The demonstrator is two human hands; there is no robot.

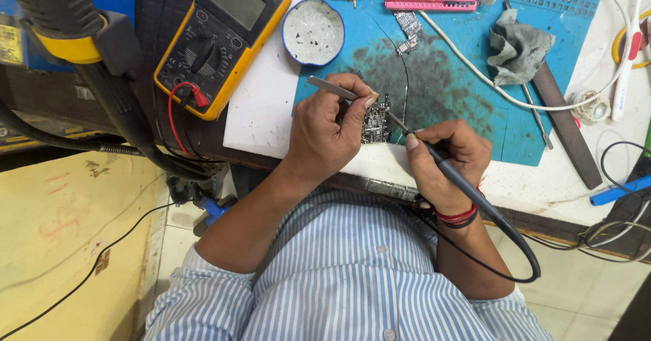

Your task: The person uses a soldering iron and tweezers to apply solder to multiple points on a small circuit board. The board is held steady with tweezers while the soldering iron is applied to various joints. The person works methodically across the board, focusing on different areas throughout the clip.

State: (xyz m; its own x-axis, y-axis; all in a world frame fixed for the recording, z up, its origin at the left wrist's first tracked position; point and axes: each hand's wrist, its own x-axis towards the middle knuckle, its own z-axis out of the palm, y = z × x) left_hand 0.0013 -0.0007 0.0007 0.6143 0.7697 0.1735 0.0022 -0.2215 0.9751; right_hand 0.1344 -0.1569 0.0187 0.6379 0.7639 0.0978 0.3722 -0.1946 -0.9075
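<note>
My left hand [329,130] pinches a pair of metal tweezers [327,87] whose tips reach down to a small dark circuit board [375,125] lying on the stained blue work mat [468,120]. My right hand [444,161] grips a black soldering iron [468,192] like a pen. Its thin tip touches the board's right edge, and its cable loops back past my wrist, which wears red and black bands. Both hands rest close together at the near edge of the bench.
A yellow multimeter [220,35] with a red lead sits at the left, beside a round white dish [312,32]. A grey rag [519,46], pink tools [420,3], a white cable and a dark flat bar [566,127] lie on the mat. A hot-air nozzle [68,29] hangs at far left.
</note>
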